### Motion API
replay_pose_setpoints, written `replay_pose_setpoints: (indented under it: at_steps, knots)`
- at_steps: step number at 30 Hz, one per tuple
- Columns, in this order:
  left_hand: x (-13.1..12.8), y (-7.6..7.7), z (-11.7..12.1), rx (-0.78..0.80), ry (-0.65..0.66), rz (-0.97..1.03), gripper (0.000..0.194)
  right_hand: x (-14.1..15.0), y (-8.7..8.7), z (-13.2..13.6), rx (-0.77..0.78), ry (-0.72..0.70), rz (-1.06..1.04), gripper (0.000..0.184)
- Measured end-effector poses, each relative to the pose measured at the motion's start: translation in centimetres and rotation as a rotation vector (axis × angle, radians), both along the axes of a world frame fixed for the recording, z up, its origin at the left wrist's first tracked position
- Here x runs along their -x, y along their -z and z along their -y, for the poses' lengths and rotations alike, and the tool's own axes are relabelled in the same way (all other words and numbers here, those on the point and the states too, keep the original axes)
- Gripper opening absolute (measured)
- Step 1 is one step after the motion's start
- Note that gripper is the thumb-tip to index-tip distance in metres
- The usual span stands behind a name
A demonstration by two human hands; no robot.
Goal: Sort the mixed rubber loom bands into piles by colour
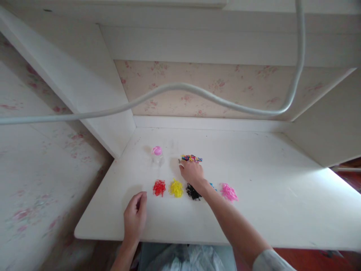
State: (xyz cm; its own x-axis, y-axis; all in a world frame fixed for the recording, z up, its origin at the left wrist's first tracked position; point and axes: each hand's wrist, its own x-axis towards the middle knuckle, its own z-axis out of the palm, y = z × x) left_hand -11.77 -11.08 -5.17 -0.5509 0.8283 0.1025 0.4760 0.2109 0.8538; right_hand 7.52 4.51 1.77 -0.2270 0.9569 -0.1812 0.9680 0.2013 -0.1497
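My right hand (192, 172) reaches to a mixed pile of small coloured strands (194, 158), which look like rubber bands. Its fingers are bent down at the pile's near left edge, and anything between the fingertips is hidden. My left hand (135, 214) rests on the tabletop in a loose fist, with nothing visible in it. Nearer to me lie sorted heaps in a row: red (159, 188), yellow (176, 188), black (193, 192), blue (213, 186) and pink (229, 192). My right forearm covers most of the blue heap and part of the black one.
A small clear container with a pink top (157, 151) stands behind the red heap. The white desk (270, 195) has side panels and a shelf overhead. A thick white cable (180, 87) hangs across the view above the desktop.
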Motion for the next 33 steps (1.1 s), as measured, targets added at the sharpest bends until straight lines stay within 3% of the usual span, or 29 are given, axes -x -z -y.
replay_pose_setpoints:
  at_steps: [8, 16, 21, 27, 33]
  knots:
    - [0.1, 0.1, -0.4, -0.017, 0.019, -0.010, 0.033, 1.0, 2.2, -2.0, 0.001, -0.030, 0.038, 0.037]
    - [0.2, 0.1, -0.6, 0.001, 0.047, -0.034, 0.034, 0.5, 1.8, -1.9, -0.025, -0.051, 0.005, 0.034]
    - [0.2, 0.2, -0.4, -0.009, 0.076, -0.063, 0.033, -2.7, 1.2, 1.7, -0.076, -0.007, -0.029, 0.038]
    - [0.1, 0.4, -0.6, 0.008, 0.085, -0.098, 0.031, -6.9, 2.6, 7.4, -0.204, 0.060, -0.222, 0.033]
    - [0.0, 0.5, -0.8, 0.021, 0.114, -0.144, 0.031, -7.4, 3.2, 8.9, -0.195, 0.064, -0.254, 0.031]
